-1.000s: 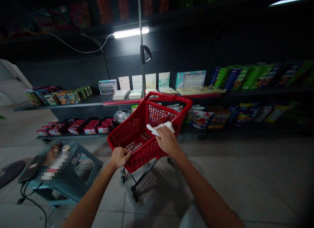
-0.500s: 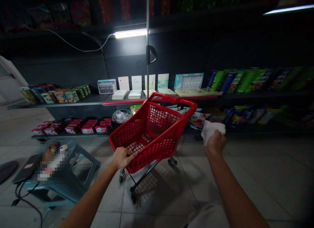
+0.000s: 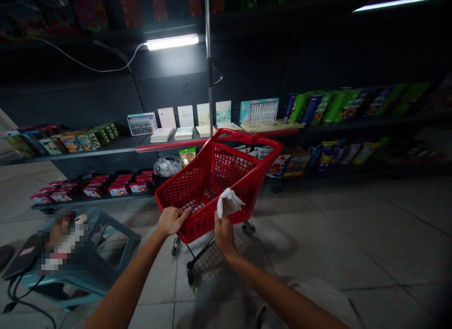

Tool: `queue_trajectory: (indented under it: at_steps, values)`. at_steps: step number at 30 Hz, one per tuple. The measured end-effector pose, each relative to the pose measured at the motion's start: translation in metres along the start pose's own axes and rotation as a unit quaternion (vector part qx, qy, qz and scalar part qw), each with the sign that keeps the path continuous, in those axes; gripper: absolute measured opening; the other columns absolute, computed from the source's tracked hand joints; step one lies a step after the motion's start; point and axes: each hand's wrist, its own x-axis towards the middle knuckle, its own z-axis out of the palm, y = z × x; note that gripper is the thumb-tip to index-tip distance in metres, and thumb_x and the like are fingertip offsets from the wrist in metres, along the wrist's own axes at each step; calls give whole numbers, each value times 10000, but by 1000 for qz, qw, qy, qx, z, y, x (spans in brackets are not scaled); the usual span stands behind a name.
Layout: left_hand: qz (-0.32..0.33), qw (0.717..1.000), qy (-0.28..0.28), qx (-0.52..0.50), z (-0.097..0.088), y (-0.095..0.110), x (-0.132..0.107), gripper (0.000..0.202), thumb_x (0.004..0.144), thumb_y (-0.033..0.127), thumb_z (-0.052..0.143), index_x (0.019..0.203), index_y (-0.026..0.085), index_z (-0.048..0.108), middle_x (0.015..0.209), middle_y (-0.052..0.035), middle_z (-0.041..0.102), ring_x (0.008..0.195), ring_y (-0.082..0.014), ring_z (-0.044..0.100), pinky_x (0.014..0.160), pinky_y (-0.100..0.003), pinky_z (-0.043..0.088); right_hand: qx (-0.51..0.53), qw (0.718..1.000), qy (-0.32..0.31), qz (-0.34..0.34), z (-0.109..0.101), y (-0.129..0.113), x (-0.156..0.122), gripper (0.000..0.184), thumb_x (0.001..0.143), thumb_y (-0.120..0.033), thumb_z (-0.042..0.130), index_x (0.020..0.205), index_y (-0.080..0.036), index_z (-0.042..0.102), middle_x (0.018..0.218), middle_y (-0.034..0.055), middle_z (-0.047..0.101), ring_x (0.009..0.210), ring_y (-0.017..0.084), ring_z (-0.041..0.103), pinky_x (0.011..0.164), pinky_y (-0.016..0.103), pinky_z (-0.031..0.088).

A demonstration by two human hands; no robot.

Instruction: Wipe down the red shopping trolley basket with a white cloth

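Note:
A red plastic shopping cart (image 3: 190, 178) on dark wheels stands in front of me, its handle bar toward the shelves at the right. My left hand (image 3: 172, 219) grips the cart's near rim at the left corner, thumb over the edge. In my right hand (image 3: 224, 232) is a white cloth (image 3: 229, 202), pinched and bunched, part of it sticking up above the fingers. The cloth is in front of the cart's near side; whether it touches the cart I cannot tell. The basket's bottom grid shows partly, with nothing seen lying on it.
A blue-grey plastic stool (image 3: 95, 244) with a black device and cables stands at the left. Behind the cart, a shelf (image 3: 116, 147) carries books, boxes and green snack bags (image 3: 335, 107). A metal pole (image 3: 208, 37) rises behind the cart. Tiled floor (image 3: 318, 239) lies at the right.
My right hand has swung left with the white cloth, from out at the right to the cart's near side. My left hand stays on the rim. The view has shifted slightly right.

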Motion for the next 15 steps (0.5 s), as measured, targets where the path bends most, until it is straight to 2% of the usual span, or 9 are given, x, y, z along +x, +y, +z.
queue_trajectory:
  at_steps: [2,3,6,8,10,12,15]
  values:
    - [-14,1000,0,9,0,-1,1,740,998,614,234,488,179,545,525,-42,511,524,-125,451,588,-294,225,34,999,-12,11,-2,-13,-11,606,1035,-294,233,1617,-135,171,1538,165,444,1459,243,390,1131,430,426]
    - [-20,1000,0,13,0,-1,2,736,997,611,240,490,177,551,526,-42,512,520,-124,446,587,-294,224,46,998,-34,-8,-3,-18,-16,614,1030,-274,258,1621,-147,152,1590,148,366,1490,239,331,1159,451,397]
    - [-18,1000,1,13,1,-4,3,715,993,588,257,509,168,573,532,-40,514,515,-116,422,584,-292,217,22,979,-138,-152,-3,-21,-27,668,985,-189,345,1618,-118,146,1647,139,227,1535,248,203,1218,483,314]
    - [-14,1000,0,6,1,-7,3,700,989,577,268,521,164,586,534,-38,517,519,-114,414,581,-291,210,-27,950,-189,-247,-3,-15,-29,689,950,-145,411,1606,-107,205,1634,137,273,1538,249,195,1244,481,269]
    - [-18,1000,1,-3,1,-10,4,688,983,574,279,524,165,586,529,-34,513,520,-113,410,576,-291,203,-76,925,-212,-305,-5,-6,-22,662,941,-121,440,1586,-160,294,1591,109,380,1504,234,294,1251,482,248]
    - [-21,1000,3,-8,-1,-13,5,675,974,576,290,509,169,559,518,-27,495,513,-112,401,573,-290,198,-109,914,-212,-328,-12,5,-10,625,949,-115,441,1559,-221,360,1554,80,446,1452,217,392,1250,489,240]
    - [-20,1000,5,-11,-4,-16,8,651,963,568,298,481,176,492,500,-20,453,503,-112,385,574,-292,199,-140,920,-187,-314,-28,23,15,618,928,-96,446,1535,-210,407,1550,90,449,1451,218,393,1250,494,222]
